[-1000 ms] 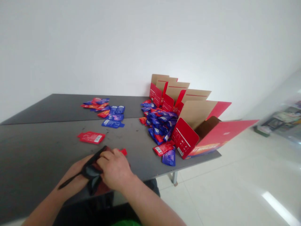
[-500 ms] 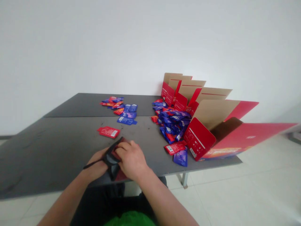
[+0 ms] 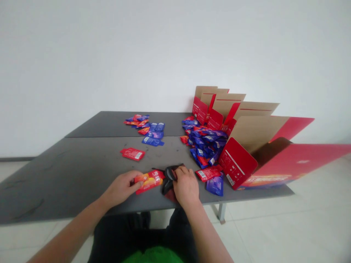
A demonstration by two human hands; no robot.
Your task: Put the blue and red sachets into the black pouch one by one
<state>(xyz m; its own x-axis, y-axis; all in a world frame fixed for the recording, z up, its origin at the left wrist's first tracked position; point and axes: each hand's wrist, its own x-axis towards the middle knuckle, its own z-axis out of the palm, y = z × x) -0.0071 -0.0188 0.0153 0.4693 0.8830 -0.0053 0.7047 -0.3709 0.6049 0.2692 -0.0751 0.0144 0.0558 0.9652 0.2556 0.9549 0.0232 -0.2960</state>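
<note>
My left hand (image 3: 120, 189) pinches a red and orange printed sachet (image 3: 150, 181) by its end, just above the grey table top (image 3: 68, 171). My right hand (image 3: 186, 186) presses on a crumpled black fabric pouch (image 3: 168, 186) and holds it against the table, with part of the pouch hidden under the fingers. Just to the right of that hand lie a red sachet (image 3: 208, 173) and a blue sachet (image 3: 215, 185). The two hands are close together, with the sachet's tip almost reaching the pouch.
A heap of blue and red sachets (image 3: 205, 144) leans against several open red cardboard boxes (image 3: 236, 153) at the table's right. Smaller groups of sachets (image 3: 153, 133) and a lone red sachet (image 3: 132, 154) lie further back. The table's near edge runs just beyond my hands.
My left hand has moved left, away from the pouch, and a red and orange sachet now shows in it. Earlier, both hands were together on the pouch. The view has turned left.
</note>
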